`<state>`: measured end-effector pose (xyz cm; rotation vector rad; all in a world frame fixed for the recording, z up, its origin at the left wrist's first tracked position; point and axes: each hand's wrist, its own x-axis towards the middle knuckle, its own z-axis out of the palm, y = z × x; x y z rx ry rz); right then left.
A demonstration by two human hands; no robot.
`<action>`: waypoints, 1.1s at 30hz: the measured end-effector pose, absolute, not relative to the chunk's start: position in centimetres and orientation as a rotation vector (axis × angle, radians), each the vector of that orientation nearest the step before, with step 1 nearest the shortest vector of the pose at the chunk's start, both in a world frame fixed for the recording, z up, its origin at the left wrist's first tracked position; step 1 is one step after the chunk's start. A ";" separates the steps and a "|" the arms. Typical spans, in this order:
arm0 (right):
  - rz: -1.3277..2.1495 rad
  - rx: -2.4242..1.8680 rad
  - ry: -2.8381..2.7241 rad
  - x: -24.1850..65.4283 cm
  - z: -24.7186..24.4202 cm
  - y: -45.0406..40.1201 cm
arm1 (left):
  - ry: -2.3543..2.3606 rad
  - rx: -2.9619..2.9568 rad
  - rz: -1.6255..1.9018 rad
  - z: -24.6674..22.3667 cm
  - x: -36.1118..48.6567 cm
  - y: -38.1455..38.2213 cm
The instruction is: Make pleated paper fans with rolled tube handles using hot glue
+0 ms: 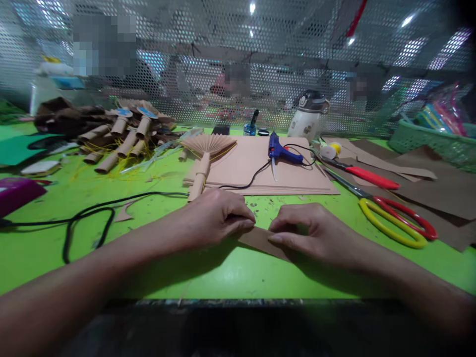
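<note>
A small strip of brown paper (262,241) is pinched between both hands, low over the green table. My left hand (219,214) is closed on its left end, thumb against fingers. On its right end, my right hand (308,230) grips with thumb and fingertips. Just beyond the left hand, a pleated paper fan with a rolled handle (204,171) rests partly on a stack of brown paper sheets (245,161). A blue glue gun (282,150) lies on that stack, its nozzle end turned away from my hands.
Scissors with red and yellow handles (394,223) and a red-handled cutter (372,177) lie at right, near brown paper pieces (439,183). A black cable (111,201) loops at left. Rolled paper tubes (122,148) are piled behind it. A white bottle (307,119) stands at the back.
</note>
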<state>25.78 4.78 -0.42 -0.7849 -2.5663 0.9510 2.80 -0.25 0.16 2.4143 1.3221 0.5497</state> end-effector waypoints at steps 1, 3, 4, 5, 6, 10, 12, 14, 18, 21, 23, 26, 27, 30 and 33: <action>0.932 -0.757 -2.561 25.8 -0.5 4.8 | 1.314 2.421 0.526 0.2 2.8 -0.3; 0.889 -0.711 -2.565 25.8 -0.6 5.0 | 1.306 2.413 0.450 0.4 2.9 -0.4; 0.867 -0.692 -2.573 25.8 -0.7 5.0 | 1.314 2.401 0.414 0.6 2.9 -0.4; 0.842 -0.670 -2.583 25.9 -0.9 5.0 | 1.324 2.392 0.388 0.8 3.0 -0.5; 0.814 -0.643 -2.593 25.9 -1.0 5.1 | 1.330 2.388 0.373 0.9 3.1 -0.5; 0.680 -0.521 -2.622 25.7 -1.6 5.2 | 1.274 2.416 0.391 0.9 3.6 -0.6; 0.637 -0.469 -2.630 25.5 -1.9 5.1 | 1.250 2.424 0.415 0.5 3.8 -0.7; 0.602 -0.427 -2.633 25.3 -2.0 5.1 | 1.246 2.433 0.437 0.0 4.0 -0.7; 0.539 -0.394 -2.648 25.2 -2.3 5.0 | 1.268 2.442 0.445 -0.7 3.9 -0.6; 0.509 -0.366 -2.660 25.1 -2.5 4.9 | 1.270 2.459 0.435 -0.8 3.9 -0.7; 0.499 -0.356 -2.664 25.1 -2.6 4.9 | 1.268 2.473 0.425 -0.8 4.0 -0.8; 0.480 -0.357 -2.673 25.1 -2.6 4.9 | 1.266 2.482 0.408 -0.6 4.2 -0.9; 0.473 -0.350 -2.675 25.1 -2.6 4.9 | 1.268 2.483 0.400 -0.6 4.2 -0.9; 0.457 -0.318 -2.675 25.4 -2.6 4.9 | 1.273 2.493 0.382 -0.6 4.2 -0.9; 0.421 -0.320 -2.683 25.7 -2.7 4.9 | 1.277 2.497 0.356 -0.6 4.1 -0.8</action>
